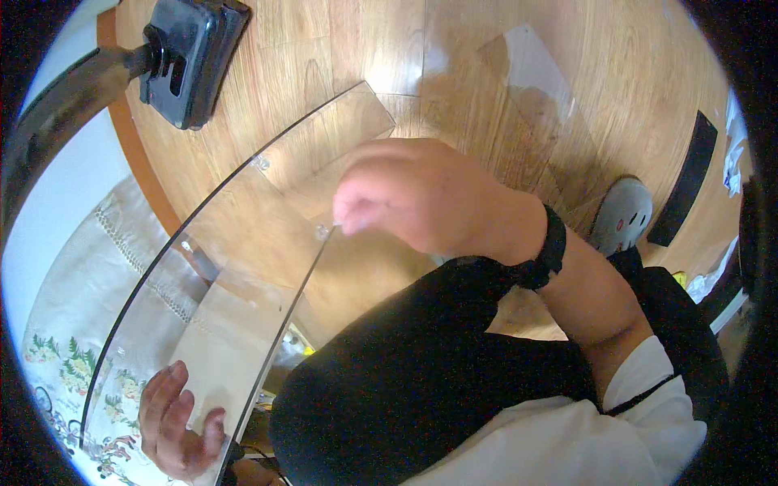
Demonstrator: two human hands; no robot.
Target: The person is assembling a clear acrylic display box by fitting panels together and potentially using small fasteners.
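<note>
A long clear panel [243, 235] with dark edges slants across the left half of the view. My left hand [178, 429] holds it near its lower end, fingers spread and curved against it; the hand shows through the clear sheet. Over the panel's right edge is my right hand [421, 190], its fingers curled into a pinch. What those fingertips hold, if anything, is too small to make out. Beside them a small clear fitting [322, 232] sits at the edge. Another clear fitting [260, 163] is near the opposite edge.
A second clear sheet [535, 65] lies on the wooden floor [365, 40]. At upper left stands a black device [190, 61] on a dark curved arm [73, 97]. Embroidered white cloth [89, 316] hangs at left. A grey slipper [624, 215] and a black strip [685, 178] are at right.
</note>
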